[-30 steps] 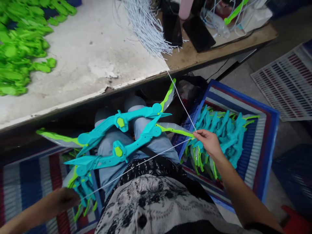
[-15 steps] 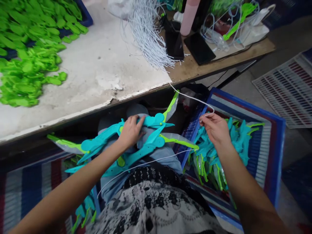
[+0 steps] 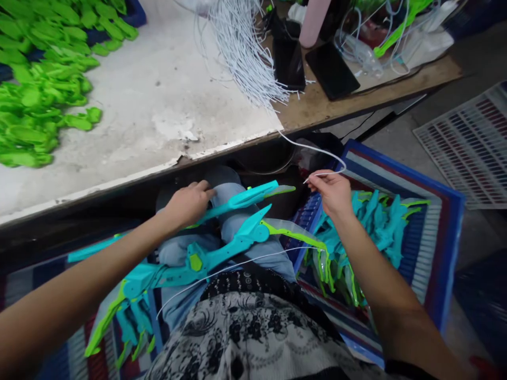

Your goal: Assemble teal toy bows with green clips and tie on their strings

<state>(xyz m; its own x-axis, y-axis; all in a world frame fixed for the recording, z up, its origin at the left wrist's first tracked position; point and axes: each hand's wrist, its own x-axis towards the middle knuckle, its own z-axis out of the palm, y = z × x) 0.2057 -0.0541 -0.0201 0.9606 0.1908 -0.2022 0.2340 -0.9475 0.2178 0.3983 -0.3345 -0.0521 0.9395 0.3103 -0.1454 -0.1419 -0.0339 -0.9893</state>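
My left hand [image 3: 188,203] is closed around the middle of a teal plastic toy bow [image 3: 249,196], held edge-on above my knees. Part of that bow is hidden behind my left hand and forearm. Across my lap lies a second toy bow [image 3: 222,253], teal with green-and-clear tips, and a thin white string [image 3: 237,262] runs beside it. My right hand [image 3: 330,191] pinches a white cord [image 3: 317,147] close to its end, to the right of the held bow's tip. The cord loops back up to the table edge.
A blue crate [image 3: 443,253] at right holds several toy bows. More bows [image 3: 137,322] lie low at left. On the table [image 3: 130,105] are green plastic parts [image 3: 35,105], a bundle of white cords [image 3: 241,53], dark phones [image 3: 332,70] and a pink bottle [image 3: 315,24].
My left hand has moved left and turned the far bow edge-on, away from the lap bow. My right hand has moved left with the cord end, towards the bow's tip.
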